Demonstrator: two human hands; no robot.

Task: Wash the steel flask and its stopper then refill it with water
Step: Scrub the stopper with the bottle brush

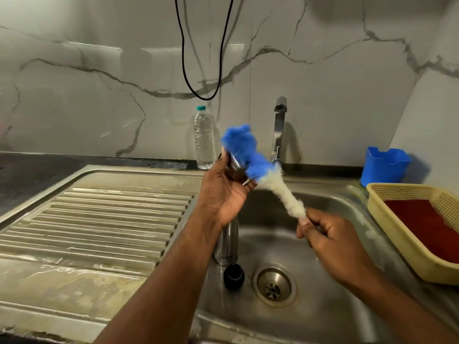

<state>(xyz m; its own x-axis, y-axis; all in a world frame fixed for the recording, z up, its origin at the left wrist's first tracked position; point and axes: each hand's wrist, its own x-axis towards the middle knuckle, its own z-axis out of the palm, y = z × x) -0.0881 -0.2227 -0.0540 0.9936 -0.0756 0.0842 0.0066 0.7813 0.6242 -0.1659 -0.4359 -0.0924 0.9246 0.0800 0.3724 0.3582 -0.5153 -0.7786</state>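
The steel flask stands upright in the sink basin, partly hidden behind my left wrist. Its black stopper lies on the basin floor just in front of it. My left hand grips a small steel cup-like piece above the basin. My right hand pinches the thin end of a bottle brush with white and blue bristles. The blurred blue head of the brush lies against the steel piece.
A steel tap rises behind the basin; no water shows. A clear plastic water bottle stands by the wall. A blue tub and a yellow basket sit at right. The ribbed drainboard lies left, the drain in front.
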